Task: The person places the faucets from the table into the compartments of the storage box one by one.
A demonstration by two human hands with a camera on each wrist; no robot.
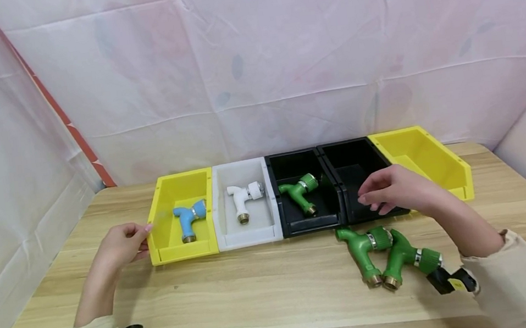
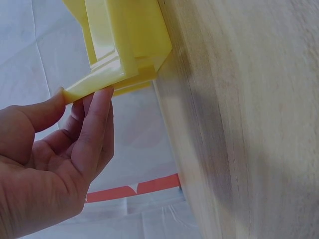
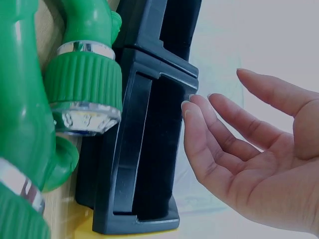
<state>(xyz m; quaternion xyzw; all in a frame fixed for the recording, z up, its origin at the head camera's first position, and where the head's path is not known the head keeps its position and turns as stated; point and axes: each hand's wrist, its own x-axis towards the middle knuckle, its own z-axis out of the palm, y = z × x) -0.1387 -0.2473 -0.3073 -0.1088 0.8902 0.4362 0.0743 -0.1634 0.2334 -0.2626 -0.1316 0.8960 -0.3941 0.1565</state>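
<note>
My left hand (image 1: 123,246) pinches the left side wall of the leftmost yellow bin (image 1: 185,251) between thumb and fingers. In the left wrist view the thumb lies on one face of the yellow wall and the fingertips on the other. My right hand (image 1: 398,190), fingers loosely bent and holding nothing, hangs over the front of the right-hand black bin (image 1: 349,155). Two green taps (image 1: 362,253) with brass ends lie side by side on the table before that bin, below the right wrist. In the right wrist view a green ribbed tap handle (image 3: 84,79) shows close up.
The bins stand in a row. The left yellow bin has a blue tap (image 1: 189,221), the white bin (image 1: 250,237) a white tap (image 1: 244,200), the left black bin (image 1: 296,226) a green tap (image 1: 301,192). Another yellow bin (image 1: 458,171) ends the row. Behind hangs a pale curtain (image 1: 279,62).
</note>
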